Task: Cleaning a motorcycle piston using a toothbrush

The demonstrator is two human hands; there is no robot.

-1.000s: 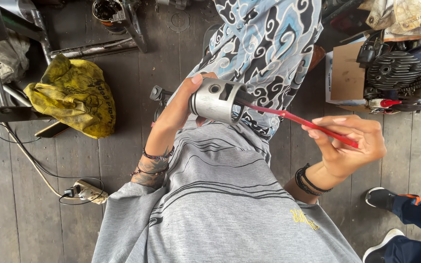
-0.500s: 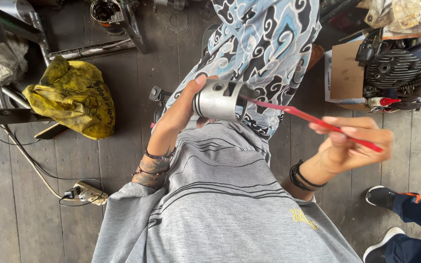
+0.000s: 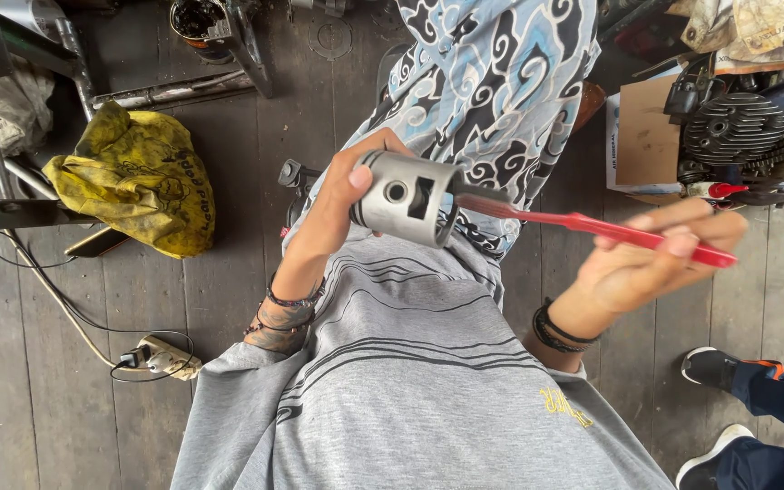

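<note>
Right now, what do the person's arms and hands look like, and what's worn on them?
Both hands are bare, no gloves. The left hand has several thin dark beaded bracelets at the wrist and a tattoo on the forearm. The right hand has black cord wristbands. Grey short sleeves with thin dark stripes.

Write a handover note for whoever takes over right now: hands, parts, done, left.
Left hand: grips the grey metal piston, held up over the lap, side hole facing the camera.
Right hand: holds the red-handled brush, its bristle end against the piston's right side.
Nearby: yellow rag on the plank floor at left, engine at upper right.
Done: cannot tell how clean the piston is.
Left: likely more brushing.
</note>
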